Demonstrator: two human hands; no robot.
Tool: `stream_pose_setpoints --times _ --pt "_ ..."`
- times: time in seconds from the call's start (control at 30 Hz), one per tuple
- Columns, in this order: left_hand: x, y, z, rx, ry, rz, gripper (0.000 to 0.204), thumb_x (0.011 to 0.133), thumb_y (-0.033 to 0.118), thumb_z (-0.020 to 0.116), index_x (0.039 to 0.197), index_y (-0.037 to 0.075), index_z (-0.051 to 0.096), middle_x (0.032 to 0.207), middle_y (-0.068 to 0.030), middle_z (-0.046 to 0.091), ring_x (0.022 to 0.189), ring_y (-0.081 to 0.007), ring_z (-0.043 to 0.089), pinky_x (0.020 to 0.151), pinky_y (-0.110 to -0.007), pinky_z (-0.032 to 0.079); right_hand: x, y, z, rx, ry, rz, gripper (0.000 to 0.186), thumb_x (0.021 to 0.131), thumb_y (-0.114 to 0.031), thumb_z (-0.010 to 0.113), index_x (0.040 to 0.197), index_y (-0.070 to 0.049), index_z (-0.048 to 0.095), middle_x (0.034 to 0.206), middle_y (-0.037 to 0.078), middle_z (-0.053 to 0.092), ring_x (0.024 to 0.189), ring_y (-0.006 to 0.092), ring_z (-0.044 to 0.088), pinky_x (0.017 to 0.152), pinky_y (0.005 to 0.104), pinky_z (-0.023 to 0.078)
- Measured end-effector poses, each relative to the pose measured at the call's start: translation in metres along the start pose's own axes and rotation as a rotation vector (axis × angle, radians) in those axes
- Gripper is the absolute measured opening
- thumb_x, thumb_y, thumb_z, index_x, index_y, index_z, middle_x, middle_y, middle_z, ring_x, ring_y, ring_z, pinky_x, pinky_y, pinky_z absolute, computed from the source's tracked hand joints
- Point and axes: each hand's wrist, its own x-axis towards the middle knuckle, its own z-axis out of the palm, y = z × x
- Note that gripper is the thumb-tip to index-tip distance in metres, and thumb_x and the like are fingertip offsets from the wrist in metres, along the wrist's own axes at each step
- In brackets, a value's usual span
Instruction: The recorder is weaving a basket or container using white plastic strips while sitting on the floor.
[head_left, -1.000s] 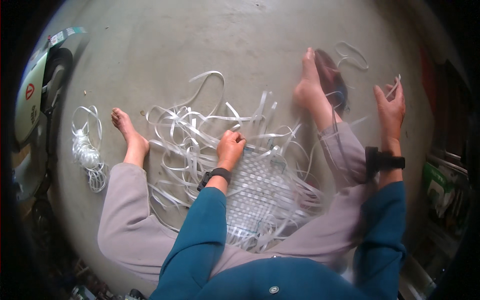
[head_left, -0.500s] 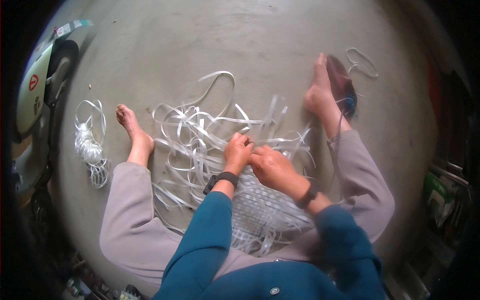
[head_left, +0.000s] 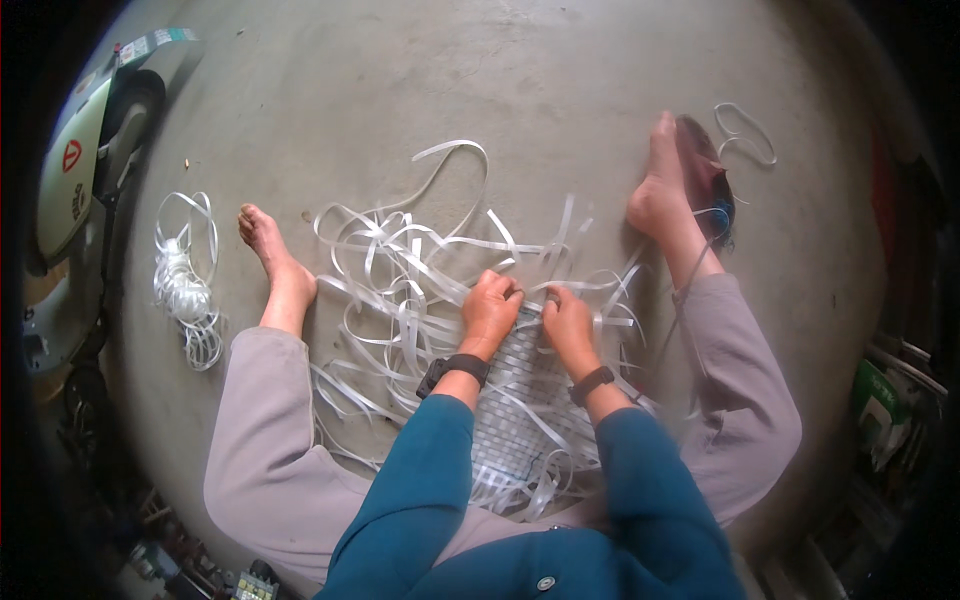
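Observation:
Between my outstretched legs lies a woven panel [head_left: 515, 420] of white plastic strapping with thin dark lines. Loose white straps [head_left: 400, 265] fan out from it to the left and far side. At the panel's far edge, my left hand [head_left: 491, 308] is closed with fingers bent over a strap. A short gap to the right, my right hand [head_left: 568, 325] pinches thumb and forefinger together on a strap at the same edge. The fingertips hide exactly where each strap is gripped.
A bundle of white strapping [head_left: 183, 285] lies on the concrete floor beyond my left foot [head_left: 272, 255]. A dark sandal [head_left: 705, 175] sits by my right foot [head_left: 660, 185], with a strap loop [head_left: 748, 135] farther out. A parked scooter [head_left: 75, 170] stands at far left.
My hands were close together, nearly touching; now they are apart. The right hand has moved right and turned to point away from me. The view has shifted slightly.

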Motion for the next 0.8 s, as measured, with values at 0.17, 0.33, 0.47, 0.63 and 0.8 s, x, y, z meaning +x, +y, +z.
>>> stream_pose_setpoints --times 0.17,0.33,0.47,0.63,0.8 --pt "-0.001 0.000 0.000 -0.035 0.022 0.027 0.015 0.077 0.022 0.073 0.083 0.008 0.069 0.088 -0.0062 0.061 0.080 -0.0265 0.063 0.069 -0.038 0.049 -0.007 -0.003 0.008 0.717 -0.143 0.454 0.042 0.089 -0.003 0.050 0.131 -0.003 0.053 0.081 0.015 0.070 0.060 0.0192 0.067 0.050 0.0307 0.053" --pt "-0.001 0.000 -0.002 -0.012 0.023 0.020 0.015 0.078 0.022 0.073 0.083 0.008 0.069 0.088 -0.0061 0.061 0.079 -0.0261 0.063 0.069 -0.038 0.049 -0.004 -0.008 -0.004 0.986 -0.247 0.488 0.052 0.090 -0.004 0.049 0.142 -0.004 0.041 0.089 0.013 0.068 0.062 0.0155 0.065 0.053 0.0257 0.053" --pt "-0.002 0.002 -0.001 0.000 0.036 0.061 0.016 0.078 0.022 0.073 0.084 0.008 0.069 0.088 -0.0061 0.061 0.079 -0.0256 0.063 0.069 -0.037 0.049 -0.001 0.004 -0.005 1.021 -0.170 0.485 0.042 0.090 -0.005 0.048 0.131 0.001 0.049 0.084 0.013 0.069 0.055 0.0150 0.064 0.046 0.0251 0.050" --pt "-0.002 0.002 -0.002 -0.037 0.015 0.026 0.016 0.078 0.021 0.073 0.084 0.008 0.068 0.088 -0.0064 0.061 0.079 -0.0258 0.063 0.069 -0.037 0.048 -0.008 0.001 0.001 0.900 -0.219 0.534 0.035 0.091 -0.008 0.048 0.124 0.003 0.054 0.084 0.014 0.069 0.055 0.0148 0.063 0.046 0.0255 0.050" --pt "-0.002 0.004 -0.004 -0.008 0.036 0.057 0.016 0.077 0.021 0.074 0.084 0.007 0.068 0.088 -0.0064 0.061 0.079 -0.0258 0.063 0.069 -0.037 0.048 -0.004 -0.012 -0.002 1.015 -0.043 0.557 0.035 0.093 -0.007 0.047 0.126 0.002 0.054 0.084 0.013 0.068 0.054 0.0147 0.063 0.045 0.0250 0.050"
